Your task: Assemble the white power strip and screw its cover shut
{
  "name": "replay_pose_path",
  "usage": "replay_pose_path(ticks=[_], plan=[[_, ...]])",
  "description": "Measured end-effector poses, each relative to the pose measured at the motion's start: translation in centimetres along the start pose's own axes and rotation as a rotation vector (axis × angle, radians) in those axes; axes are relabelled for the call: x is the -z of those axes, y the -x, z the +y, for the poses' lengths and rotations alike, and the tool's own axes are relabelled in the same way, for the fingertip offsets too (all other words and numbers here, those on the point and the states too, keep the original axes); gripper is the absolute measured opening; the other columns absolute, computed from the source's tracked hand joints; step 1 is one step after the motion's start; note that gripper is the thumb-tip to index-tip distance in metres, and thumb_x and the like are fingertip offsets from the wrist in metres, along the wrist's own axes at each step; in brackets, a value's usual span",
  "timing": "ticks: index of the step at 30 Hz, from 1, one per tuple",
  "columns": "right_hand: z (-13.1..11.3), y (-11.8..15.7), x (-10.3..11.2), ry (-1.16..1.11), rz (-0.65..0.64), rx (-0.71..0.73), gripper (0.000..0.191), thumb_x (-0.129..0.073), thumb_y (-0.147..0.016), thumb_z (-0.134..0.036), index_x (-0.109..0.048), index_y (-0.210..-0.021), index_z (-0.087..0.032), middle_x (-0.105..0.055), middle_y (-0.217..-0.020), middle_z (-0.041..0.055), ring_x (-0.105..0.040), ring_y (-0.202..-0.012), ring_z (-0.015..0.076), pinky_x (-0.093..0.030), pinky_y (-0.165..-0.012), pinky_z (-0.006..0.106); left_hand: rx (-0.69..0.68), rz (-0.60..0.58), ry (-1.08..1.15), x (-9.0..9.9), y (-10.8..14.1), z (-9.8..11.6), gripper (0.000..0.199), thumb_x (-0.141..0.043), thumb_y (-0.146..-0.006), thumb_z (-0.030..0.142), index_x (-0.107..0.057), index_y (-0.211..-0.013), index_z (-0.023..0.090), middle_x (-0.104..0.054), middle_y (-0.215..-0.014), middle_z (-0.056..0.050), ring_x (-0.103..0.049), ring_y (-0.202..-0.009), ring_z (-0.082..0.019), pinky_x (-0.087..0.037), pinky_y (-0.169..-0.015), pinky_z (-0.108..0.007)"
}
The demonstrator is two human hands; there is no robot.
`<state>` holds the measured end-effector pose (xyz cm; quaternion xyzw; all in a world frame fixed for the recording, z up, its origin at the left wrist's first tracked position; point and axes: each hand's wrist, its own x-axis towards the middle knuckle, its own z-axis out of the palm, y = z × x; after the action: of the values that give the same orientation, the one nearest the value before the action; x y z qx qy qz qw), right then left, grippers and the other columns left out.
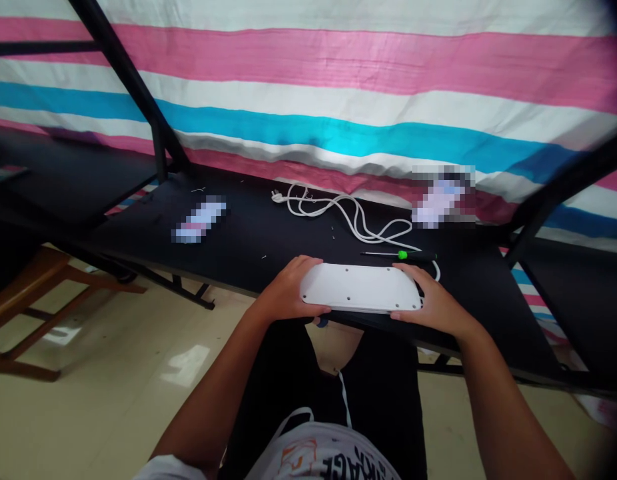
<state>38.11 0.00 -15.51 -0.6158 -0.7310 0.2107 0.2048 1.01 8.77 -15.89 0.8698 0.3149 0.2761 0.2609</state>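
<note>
A white power strip [361, 287] lies across both my hands at the table's front edge, its flat face with several small screw holes turned up. My left hand [291, 293] grips its left end, with fingers behind and thumb along the front. Around the right end my right hand [431, 300] is closed the same way. From that end a white cable [358, 213] runs back in loose loops to a plug [277, 197]. Just behind the strip lies a screwdriver [402, 255] with a black and green handle, touched by neither hand.
Two blurred-out items, one left [199, 219] and one right [441, 200], rest on the black table [238, 240]. Small scraps are scattered about. Black metal posts [131, 80] rise at both sides before a striped sheet [338, 67]. A wooden chair [38, 300] stands at left.
</note>
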Motion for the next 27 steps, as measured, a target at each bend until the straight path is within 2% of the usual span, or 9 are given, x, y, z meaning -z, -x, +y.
replay_pose_path(ticks=[8, 16, 22, 27], plan=[[-0.7, -0.4, 0.5, 0.002, -0.001, 0.051, 0.096, -0.09, -0.069, -0.056, -0.048, -0.152, -0.031, -0.052, -0.156, 0.0099, -0.052, -0.143, 0.0386, -0.044, -0.121, 0.057, -0.022, 0.021, 0.002, 0.0, 0.0, -0.2, 0.095, -0.092, -0.071, 0.052, -0.049, -0.149, 0.02, -0.058, -0.145, -0.017, -0.056, -0.135, -0.036, -0.046, -0.117, -0.054], [-1.5, -0.8, 0.8, 0.074, -0.061, 0.073, 0.098, -0.09, -0.067, -0.056, -0.049, -0.151, -0.027, -0.054, -0.152, 0.0131, -0.05, -0.142, 0.0404, -0.042, -0.121, 0.059, -0.04, 0.03, -0.011, -0.1, 0.1, -0.1, 0.096, -0.092, -0.07, 0.054, -0.049, -0.15, 0.021, -0.058, -0.145, -0.018, -0.056, -0.135, -0.037, -0.046, -0.117, -0.055], [-1.7, -0.7, 0.7, 0.062, -0.035, 0.108, 0.099, -0.089, -0.069, -0.054, -0.048, -0.155, -0.028, -0.054, -0.152, 0.0141, -0.051, -0.142, 0.042, -0.041, -0.121, 0.063, -0.05, 0.03, -0.013, 0.0, 0.0, -0.2, 0.096, -0.093, -0.07, 0.052, -0.049, -0.149, 0.019, -0.058, -0.147, -0.018, -0.056, -0.136, -0.037, -0.045, -0.118, -0.054], [-1.8, -0.6, 0.7, 0.046, -0.012, 0.112, 0.096, -0.089, -0.069, -0.052, -0.051, -0.153, -0.026, -0.055, -0.153, 0.0141, -0.054, -0.141, 0.0406, -0.043, -0.121, 0.06, -0.047, 0.03, -0.003, 0.2, -0.2, -0.2, 0.093, -0.093, -0.069, 0.051, -0.052, -0.147, 0.021, -0.061, -0.143, -0.016, -0.059, -0.133, -0.036, -0.048, -0.116, -0.052]])
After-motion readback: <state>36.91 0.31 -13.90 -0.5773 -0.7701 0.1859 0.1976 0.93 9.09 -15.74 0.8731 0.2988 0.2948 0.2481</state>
